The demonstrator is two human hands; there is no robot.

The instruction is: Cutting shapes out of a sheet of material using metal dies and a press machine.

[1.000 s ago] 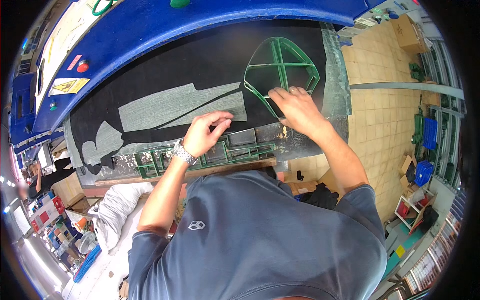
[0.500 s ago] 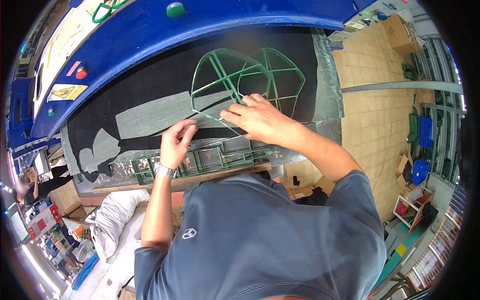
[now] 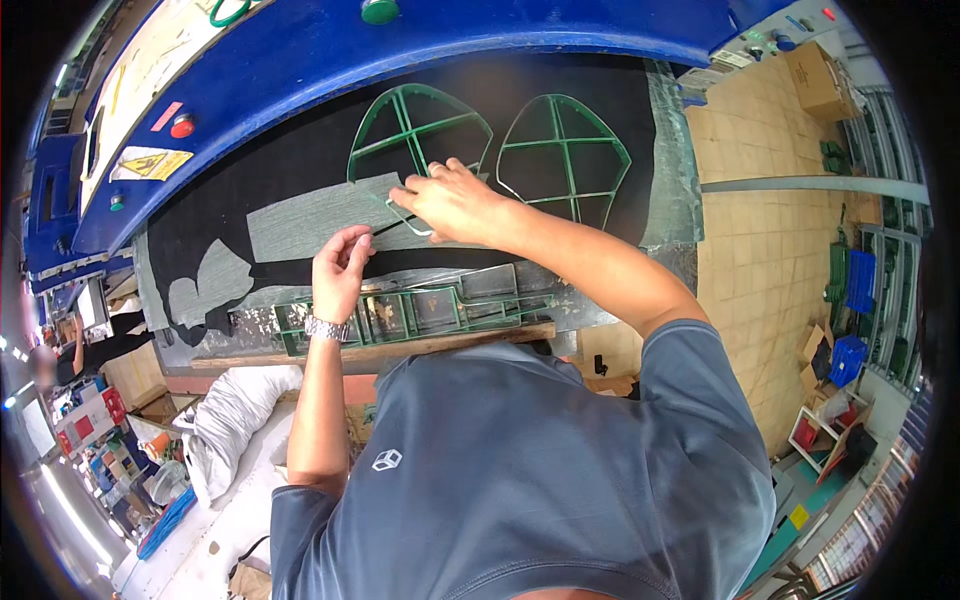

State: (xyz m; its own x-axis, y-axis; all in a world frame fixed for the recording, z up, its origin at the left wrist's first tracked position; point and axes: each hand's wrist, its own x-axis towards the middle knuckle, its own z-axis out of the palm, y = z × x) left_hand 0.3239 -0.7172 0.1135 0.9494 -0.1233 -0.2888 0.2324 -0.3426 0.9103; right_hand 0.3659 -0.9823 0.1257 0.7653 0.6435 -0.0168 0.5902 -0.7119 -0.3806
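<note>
A rounded green metal frame, like a cutting die with crossbars (image 3: 411, 134), stands over black cloth (image 3: 290, 170). My right hand (image 3: 450, 205) is closed on its near edge; the fingertips partly hide the rim. To the right, a similar green frame (image 3: 566, 143) rests on the cloth, apart from the first. My left hand (image 3: 340, 275), with a metal watch at its wrist, is over the cloth's near edge, thumb and fingers drawn together. What they pinch, if anything, is too small to make out. Grey-green board (image 3: 315, 215) shows through cut-out gaps in the cloth.
Long green metal frames (image 3: 410, 315) lie along the near edge, beside a wooden strip (image 3: 450, 340). A blue machine beam (image 3: 400, 50) spans the far side. White cloth (image 3: 240, 420) is piled at lower left. A cardboard box (image 3: 815, 80) stands on the tiled floor at right.
The held green frame has moved left, away from the other frame it overlapped. My right hand went left with it. My left hand stays near the cloth's edge; the view has shifted slightly.
</note>
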